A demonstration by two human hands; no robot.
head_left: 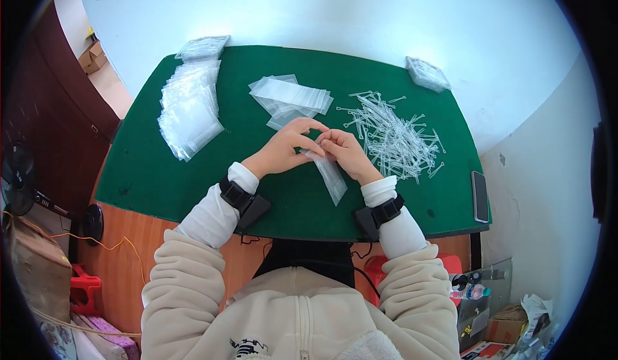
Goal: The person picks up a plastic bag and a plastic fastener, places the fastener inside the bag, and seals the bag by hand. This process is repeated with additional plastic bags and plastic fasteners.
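Note:
My left hand [288,146] and my right hand [344,151] meet over the middle of the green table [148,173], both pinching the top of one small clear plastic bag [333,178] that hangs down toward me. A loose heap of clear plastic sticks [393,138] lies just right of my right hand. A small pile of empty clear bags [290,99] sits just beyond my hands. Each wrist wears a black strapped device.
A long row of stacked clear bags [188,109] lies at the left, with a bundle of bags [203,47] at the far left corner and another bundle [427,73] at the far right corner. A dark phone [479,196] rests near the right edge. Boxes and clutter sit on the floor.

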